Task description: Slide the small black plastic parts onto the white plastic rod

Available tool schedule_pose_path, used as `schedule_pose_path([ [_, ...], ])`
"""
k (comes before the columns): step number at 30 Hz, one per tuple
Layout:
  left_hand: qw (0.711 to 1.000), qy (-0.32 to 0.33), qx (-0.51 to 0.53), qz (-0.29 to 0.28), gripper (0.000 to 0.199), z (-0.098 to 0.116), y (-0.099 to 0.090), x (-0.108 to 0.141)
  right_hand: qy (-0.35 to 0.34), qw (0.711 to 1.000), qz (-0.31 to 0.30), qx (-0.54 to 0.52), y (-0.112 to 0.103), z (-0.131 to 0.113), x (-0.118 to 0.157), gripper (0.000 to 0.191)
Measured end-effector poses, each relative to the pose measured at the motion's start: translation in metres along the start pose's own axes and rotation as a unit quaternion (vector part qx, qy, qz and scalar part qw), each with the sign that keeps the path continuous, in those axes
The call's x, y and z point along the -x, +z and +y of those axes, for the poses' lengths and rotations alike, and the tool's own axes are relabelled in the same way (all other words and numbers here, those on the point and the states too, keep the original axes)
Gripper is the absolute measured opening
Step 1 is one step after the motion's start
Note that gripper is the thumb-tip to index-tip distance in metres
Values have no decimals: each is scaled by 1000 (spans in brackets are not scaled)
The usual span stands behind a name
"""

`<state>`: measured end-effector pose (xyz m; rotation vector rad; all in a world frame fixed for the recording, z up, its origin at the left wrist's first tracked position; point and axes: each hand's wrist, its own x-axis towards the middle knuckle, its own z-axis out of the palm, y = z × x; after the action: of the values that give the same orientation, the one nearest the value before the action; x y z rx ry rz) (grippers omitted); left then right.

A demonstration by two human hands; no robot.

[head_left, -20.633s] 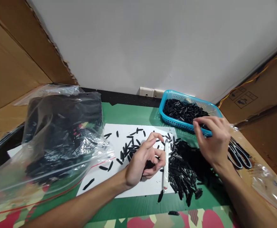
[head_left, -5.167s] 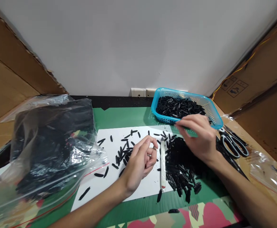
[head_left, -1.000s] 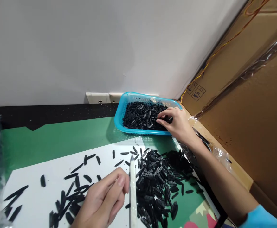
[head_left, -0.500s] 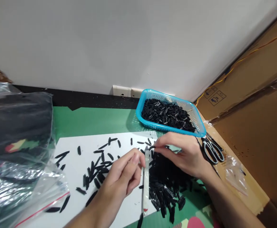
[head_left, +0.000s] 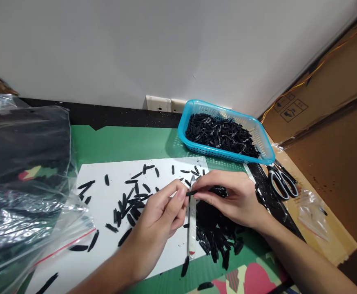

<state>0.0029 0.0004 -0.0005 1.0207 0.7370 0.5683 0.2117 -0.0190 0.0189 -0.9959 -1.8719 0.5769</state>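
Between my two hands is a small black strip [head_left: 191, 193], dark and narrow, lying roughly level. My left hand [head_left: 166, 216] pinches its left end between thumb and forefinger. The right end sits in the fingertips of my right hand [head_left: 230, 196]. Beneath them, a white-handled tool with a pointed tip [head_left: 192, 228] lies on a white sheet [head_left: 95, 212]; its exact kind I cannot make out. A heap of similar black strips [head_left: 217, 241] spreads below my right hand, and several loose black strips [head_left: 132, 204] are scattered left of my left hand.
A blue plastic basket [head_left: 227, 155] full of small black pieces [head_left: 221, 134] stands at the back by the wall. Scissors [head_left: 281, 183] and a small clear bag [head_left: 313, 212] lie to the right, near cardboard boxes [head_left: 328, 163]. Large clear zip bags [head_left: 37, 196] cover the left side.
My right hand has brought the black strip left to my left fingertips, which now close on it. The view has shifted slightly, so the table items appear higher and further right.
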Motion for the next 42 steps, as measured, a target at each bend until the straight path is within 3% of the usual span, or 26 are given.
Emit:
schedule_pose_path([
  [8, 1000, 5, -2, 3, 40, 0, 0, 1, 2, 1000, 7, -17, 0, 1, 0, 7],
  [15, 1000, 2, -16, -6, 42, 4, 2, 2, -10, 1000, 3, 17, 3, 0, 0, 6],
  [18, 1000, -5, -16, 12, 42, 8, 5, 5, -38, 996, 37, 71, -7, 2, -2, 5],
  [21, 1000, -14, -12, 19, 42, 9, 5, 6, -44, 961, 145, 231, -32, 14, -5, 6],
  [23, 1000, -11, 4, 13, 41, 7, 3, 6, 15, 899, 216, 382, -49, 26, -6, 6],
  [25, 1000, 0, 30, 3, 39, 6, 1, 5, 70, 859, 230, 451, -58, 34, -8, 19],
  [26, 999, 4, 43, -5, 40, 6, 0, 5, 78, 859, 229, 452, -57, 34, -8, 25],
  [29, 997, 2, 71, -42, 46, 7, -1, 4, 23, 914, 181, 361, -37, 19, -8, 19],
  [32, 996, 4, 78, -52, 50, 8, 1, 5, -36, 984, 20, 171, -4, -8, -6, 11],
  [34, 996, 6, 85, -36, 51, 8, 3, 7, -49, 994, -70, 71, 15, -19, -4, 11],
  [36, 996, -7, 92, -20, 52, 8, 6, 10, -52, 991, -117, 23, 27, -23, -2, 9],
  [42, 997, -28, 54, 43, 54, 10, 16, 14, -71, 985, -141, 74, 44, -23, 6, 17],
])
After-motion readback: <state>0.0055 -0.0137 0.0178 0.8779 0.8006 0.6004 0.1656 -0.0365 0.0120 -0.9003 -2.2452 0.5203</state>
